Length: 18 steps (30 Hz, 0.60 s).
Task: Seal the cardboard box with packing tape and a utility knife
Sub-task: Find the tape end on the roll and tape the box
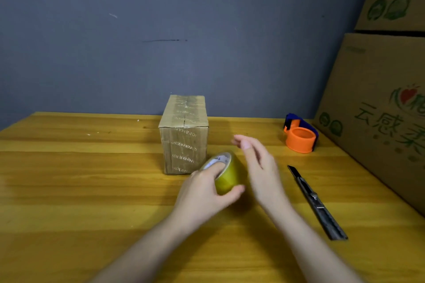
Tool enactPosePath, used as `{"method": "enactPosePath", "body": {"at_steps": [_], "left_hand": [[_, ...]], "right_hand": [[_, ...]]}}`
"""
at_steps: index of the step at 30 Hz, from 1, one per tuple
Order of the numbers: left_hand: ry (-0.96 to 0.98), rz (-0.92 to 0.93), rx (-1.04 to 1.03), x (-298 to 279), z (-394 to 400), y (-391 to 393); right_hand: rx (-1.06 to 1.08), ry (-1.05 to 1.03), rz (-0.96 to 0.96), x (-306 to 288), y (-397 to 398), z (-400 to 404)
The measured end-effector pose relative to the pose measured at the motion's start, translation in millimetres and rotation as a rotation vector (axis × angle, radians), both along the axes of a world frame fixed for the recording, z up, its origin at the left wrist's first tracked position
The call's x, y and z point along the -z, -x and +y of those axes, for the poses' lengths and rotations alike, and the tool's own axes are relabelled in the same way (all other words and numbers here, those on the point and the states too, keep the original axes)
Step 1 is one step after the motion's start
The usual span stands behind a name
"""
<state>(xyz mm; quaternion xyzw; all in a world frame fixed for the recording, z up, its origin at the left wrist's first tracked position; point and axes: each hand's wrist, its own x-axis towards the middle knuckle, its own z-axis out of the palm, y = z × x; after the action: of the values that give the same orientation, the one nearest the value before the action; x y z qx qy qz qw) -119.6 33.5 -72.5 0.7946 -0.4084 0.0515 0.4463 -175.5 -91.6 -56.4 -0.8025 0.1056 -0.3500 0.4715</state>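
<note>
From the head camera, the left hand [202,188] grips the roll of packing tape [226,176]: its fingers [215,166] hook into the roll's core while the thumb presses the outer yellow-brown band from below, so the roll is pinched between them, tilted on edge just in front of the cardboard box [184,134]. The right hand [259,166] hovers just right of the roll, fingers spread and loosely extended, holding nothing; motion blur softens its outline. The utility knife [316,201] lies flat on the desk [80,179] to the right of that hand, apart from it, blade end pointing away from the person. Farther back on the right sits an orange and blue tape dispenser [300,133].

The desk is yellow-toned wood with visible grain, set against a plain grey-blue wall [138,30]. Large stacked cartons [379,99] stand at the right edge, printed with green Chinese characters and a red heart logo. The box's tape carries repeated lettering, seen reversed, reading roughly "IDEAMAN".
</note>
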Motion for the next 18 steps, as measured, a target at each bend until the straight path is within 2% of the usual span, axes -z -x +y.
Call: {"method": "enactPosePath", "body": {"at_steps": [2, 4, 9, 11, 14, 18], "left_hand": [[-0.091, -0.112, 0.013, -3, -1, 3], [-0.149, -0.16, 0.022, -6, 0, 4], [-0.261, -0.271, 0.09, -8, 0, 7], [-0.306, -0.312, 0.052, -3, -4, 14], [-0.279, -0.486, -0.021, 0, -4, 19], [-0.262, -0.581, 0.01, 5, -2, 16]], "right_hand": [[-0.089, 0.128, 0.122, 5, 0, 11], [-0.101, 0.164, 0.15, 7, 0, 16], [-0.067, 0.034, 0.107, 0, 1, 15], [-0.035, 0.005, 0.102, -1, 2, 14], [0.008, -0.03, 0.101, 0, 3, 13], [-0.074, -0.186, 0.118, -1, -1, 7]]}}
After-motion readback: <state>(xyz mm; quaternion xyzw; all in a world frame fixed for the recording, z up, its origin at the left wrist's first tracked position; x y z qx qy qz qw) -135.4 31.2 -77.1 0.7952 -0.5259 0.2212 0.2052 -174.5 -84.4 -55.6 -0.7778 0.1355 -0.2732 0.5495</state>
